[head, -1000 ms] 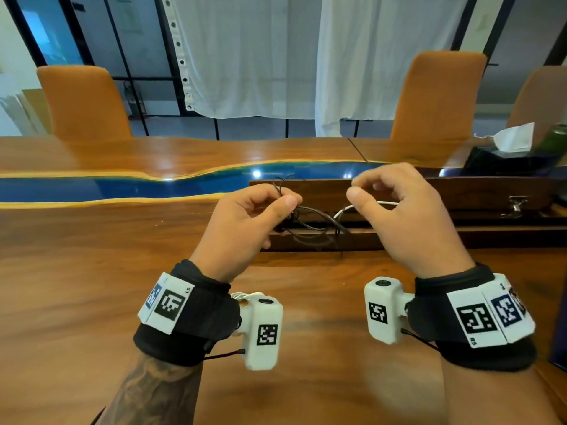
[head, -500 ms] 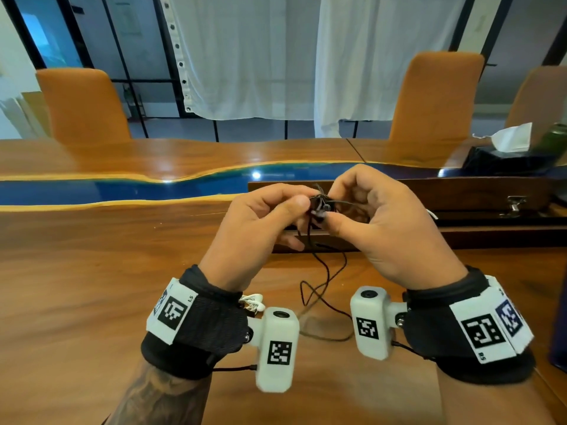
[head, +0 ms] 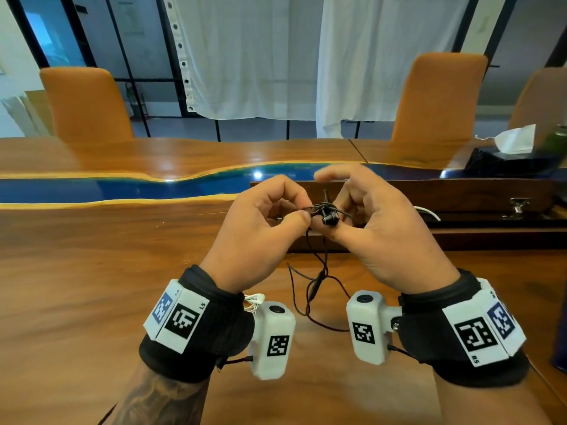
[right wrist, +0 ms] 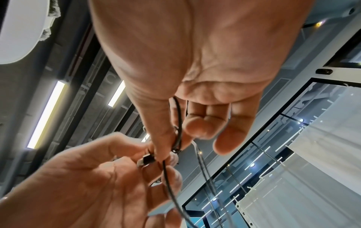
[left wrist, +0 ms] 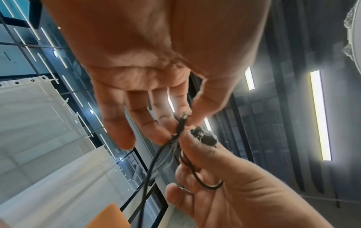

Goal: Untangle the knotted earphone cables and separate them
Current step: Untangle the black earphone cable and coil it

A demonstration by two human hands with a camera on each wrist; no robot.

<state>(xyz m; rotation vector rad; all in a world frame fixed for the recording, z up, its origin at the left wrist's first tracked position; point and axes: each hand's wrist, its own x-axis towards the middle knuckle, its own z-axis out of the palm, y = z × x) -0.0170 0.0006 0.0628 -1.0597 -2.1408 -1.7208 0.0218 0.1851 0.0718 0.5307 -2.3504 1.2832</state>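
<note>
Nearest us, both wrists wear black bands [head: 196,329] with square coded tags; the left one reads "L5", the right one what looks like "R5" [head: 474,358]. A white camera block [head: 271,340] hangs inside each wrist, each with its own coded square. Between them, black earphone cable [head: 316,289] loops down loose onto the glossy wooden bench [head: 76,302], an inline remote partway along it.

Up a little: the left hand [head: 260,234] pinches the black knot [head: 320,208] between thumb and forefinger, just above the bench. The right hand [head: 377,231] meets it there, thumb under a black earbud [head: 328,220], curled fingers behind the tangle, forefinger lifted free and blurred. From the left wrist view, the strand [left wrist: 179,129] is nipped at the fingertips. From the right wrist view, cable [right wrist: 178,123] runs across the right palm, a dark earbud [right wrist: 146,160] beside the thumb tip.

Just behind the hands lies a dark wooden case [head: 460,210] with a metal latch, a white cable [head: 428,211] in it. Farther out, a blue resin river [head: 92,188] crosses the bench. Far right, a black tissue box [head: 506,161]. Beyond, orange chairs [head: 86,102], white curtains [head: 245,56], dark-framed glass. Overhead, strip lights [left wrist: 320,114].
</note>
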